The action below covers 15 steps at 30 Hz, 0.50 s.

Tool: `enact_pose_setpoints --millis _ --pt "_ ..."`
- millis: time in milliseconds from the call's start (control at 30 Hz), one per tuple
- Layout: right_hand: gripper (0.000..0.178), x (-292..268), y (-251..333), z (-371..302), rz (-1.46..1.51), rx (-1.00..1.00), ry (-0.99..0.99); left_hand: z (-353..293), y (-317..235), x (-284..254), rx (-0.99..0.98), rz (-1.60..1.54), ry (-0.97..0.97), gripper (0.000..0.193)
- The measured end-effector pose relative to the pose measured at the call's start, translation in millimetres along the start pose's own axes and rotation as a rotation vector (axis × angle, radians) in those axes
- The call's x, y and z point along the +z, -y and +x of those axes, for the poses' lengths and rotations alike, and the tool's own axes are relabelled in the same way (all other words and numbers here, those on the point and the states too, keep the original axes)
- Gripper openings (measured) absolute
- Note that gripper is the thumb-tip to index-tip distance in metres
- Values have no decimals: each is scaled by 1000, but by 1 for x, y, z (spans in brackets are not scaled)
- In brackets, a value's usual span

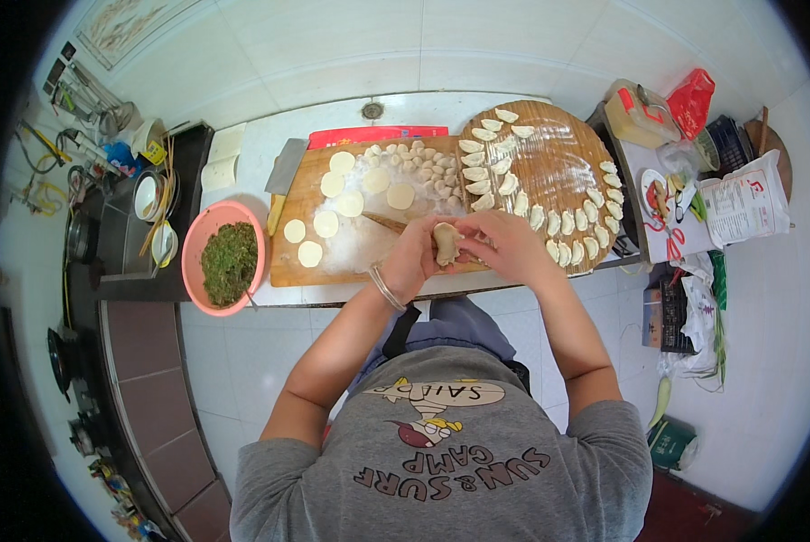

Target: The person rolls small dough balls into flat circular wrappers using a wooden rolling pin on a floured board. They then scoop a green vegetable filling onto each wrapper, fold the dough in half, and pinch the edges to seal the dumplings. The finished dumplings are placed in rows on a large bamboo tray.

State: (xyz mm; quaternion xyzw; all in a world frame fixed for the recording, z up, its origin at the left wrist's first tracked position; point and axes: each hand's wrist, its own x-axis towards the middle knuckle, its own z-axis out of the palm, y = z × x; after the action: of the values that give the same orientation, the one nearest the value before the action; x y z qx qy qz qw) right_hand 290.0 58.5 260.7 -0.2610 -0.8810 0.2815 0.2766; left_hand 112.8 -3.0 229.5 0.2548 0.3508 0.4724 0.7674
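Note:
Above the front edge of the floured wooden cutting board (pixel 283 264), my left hand (pixel 409 256) and my right hand (pixel 506 242) together grip a dumpling (pixel 445 246). The left fingers curl round it and the right fingers press at its edge; part of it is hidden. Beside my left hand, the tapered end of a rolling pin (pixel 382 220) shows on the board. Several round dough wrappers (pixel 350 204) lie in the flour, with small dough pieces (pixel 423 163) heaped behind. To the right, finished dumplings (pixel 508 184) rest in rows on a round wooden board (pixel 567 163).
At the left stand a pink bowl (pixel 262 217) of green filling (pixel 229 262) and a cleaver (pixel 287 167) with a yellow handle. A sink (pixel 121 235) lies farther left. On the right side table are red scissors (pixel 669 239) and a white sack (pixel 748 203).

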Motion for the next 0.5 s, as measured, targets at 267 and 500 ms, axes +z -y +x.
enact_pose_setpoints --millis 267,500 --pt "10 -7 -14 8 8 -224 46 -2 -1 -4 -15 -2 70 54" --pt "10 5 -10 2 -53 -76 67 -1 2 5 -49 179 -11 54"
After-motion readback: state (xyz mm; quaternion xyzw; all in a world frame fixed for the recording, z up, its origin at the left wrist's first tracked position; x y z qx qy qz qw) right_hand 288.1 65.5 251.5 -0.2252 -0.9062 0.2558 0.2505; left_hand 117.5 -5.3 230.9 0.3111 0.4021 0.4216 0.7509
